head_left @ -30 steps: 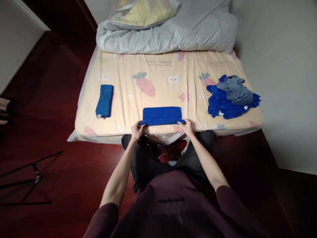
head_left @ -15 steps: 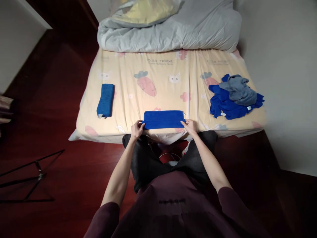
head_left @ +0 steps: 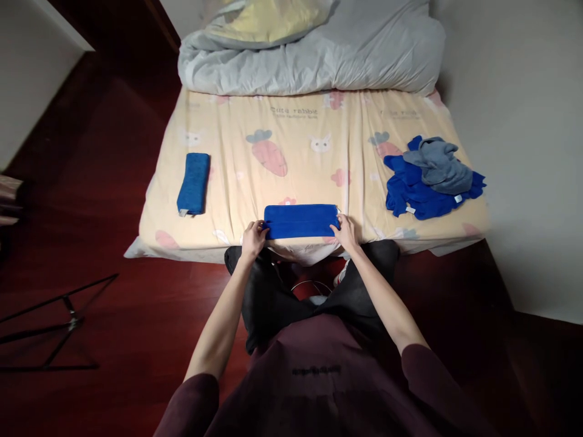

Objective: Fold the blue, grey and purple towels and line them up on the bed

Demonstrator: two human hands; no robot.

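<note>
A blue towel (head_left: 301, 221), folded into a flat, wide strip, lies at the front edge of the bed (head_left: 228, 182). My left hand (head_left: 254, 238) pinches its left end between thumb and fingers. At the opposite end my right hand (head_left: 345, 232) grips the near right corner the same way. A folded teal-blue towel (head_left: 195, 185) with a pale tag rests to the left. Over on the right, crumpled blue towels (head_left: 421, 197) lie in a heap with a grey towel (head_left: 443, 165) on top.
A bunched grey quilt (head_left: 310, 67) covers the far end of the bed, with something yellow (head_left: 277, 21) on it. A wall (head_left: 523, 152) runs along the right side. Black tripod-like legs (head_left: 68, 321) stand on the dark red floor (head_left: 150, 321) at left.
The near edge of the folded blue towel has come slightly closer to me. My right hand has shifted a little left and up along its end. Both hands keep their hold.
</note>
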